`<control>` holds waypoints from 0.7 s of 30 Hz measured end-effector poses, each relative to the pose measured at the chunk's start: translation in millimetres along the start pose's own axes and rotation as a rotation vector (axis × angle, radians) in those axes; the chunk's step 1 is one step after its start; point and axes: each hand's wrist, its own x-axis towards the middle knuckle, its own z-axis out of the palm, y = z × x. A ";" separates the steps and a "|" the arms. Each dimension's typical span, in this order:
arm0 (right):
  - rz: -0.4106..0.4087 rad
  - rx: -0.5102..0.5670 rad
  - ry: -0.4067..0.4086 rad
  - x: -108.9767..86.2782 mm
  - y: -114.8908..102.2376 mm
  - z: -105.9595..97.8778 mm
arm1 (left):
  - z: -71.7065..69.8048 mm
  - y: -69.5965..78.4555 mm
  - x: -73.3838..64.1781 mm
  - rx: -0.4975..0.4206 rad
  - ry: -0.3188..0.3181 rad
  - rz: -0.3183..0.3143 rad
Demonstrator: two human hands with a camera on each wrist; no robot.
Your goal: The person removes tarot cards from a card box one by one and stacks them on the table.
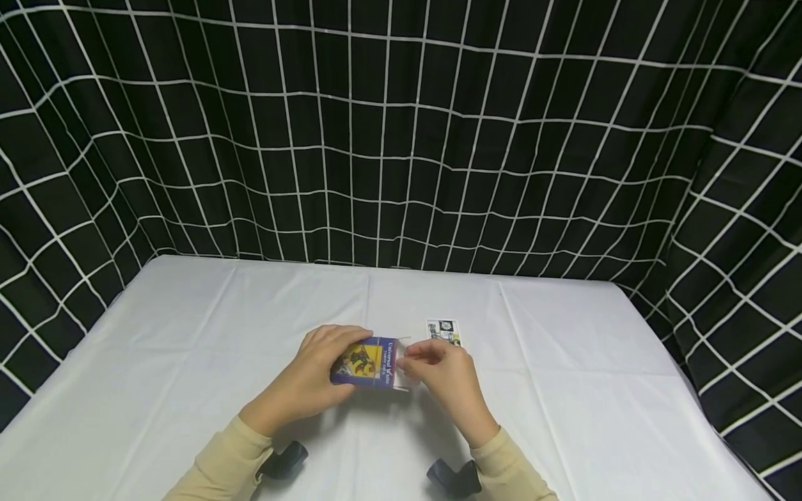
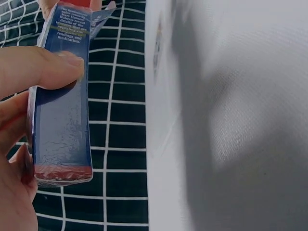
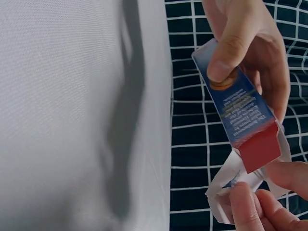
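Note:
A blue tarot card box (image 1: 370, 362) with a yellow picture on its front is held above the table, its opened end facing right. My left hand (image 1: 316, 369) grips the box around its closed end; in the left wrist view the thumb (image 2: 60, 70) presses along the narrow blue side. At the opened end, my right hand (image 1: 447, 379) pinches the white end flap (image 3: 224, 187) between its fingertips. A red side flap (image 3: 260, 149) sticks out there too. Behind the right hand, a small printed card (image 1: 443, 330) lies on the table, partly covered by the fingers.
The white cloth-covered table (image 1: 551, 417) spreads around both hands. A black curtain with a white grid (image 1: 401, 139) hangs behind and at both sides. Dark wrist mounts (image 1: 285, 460) sit at both sleeves.

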 end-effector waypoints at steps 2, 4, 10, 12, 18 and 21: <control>-0.001 0.003 0.002 0.9 0.7 0.4 | -0.4 0.9 0.8 0.000 0.000 0.002; 0.001 0.009 0.001 1.5 1.9 1.2 | -0.7 1.9 1.1 0.001 -0.004 0.002; 0.000 0.015 0.001 1.9 4.7 3.3 | -1.0 3.8 0.9 -0.004 -0.006 0.007; -0.005 0.008 0.009 2.3 5.2 3.8 | -0.9 3.9 1.3 -0.005 -0.004 0.013; -0.048 -0.018 0.033 2.0 4.9 6.2 | 0.2 4.1 2.8 -0.011 0.005 0.025; -0.060 -0.027 0.031 0.9 5.0 7.3 | -0.1 4.7 1.9 -0.014 -0.001 0.020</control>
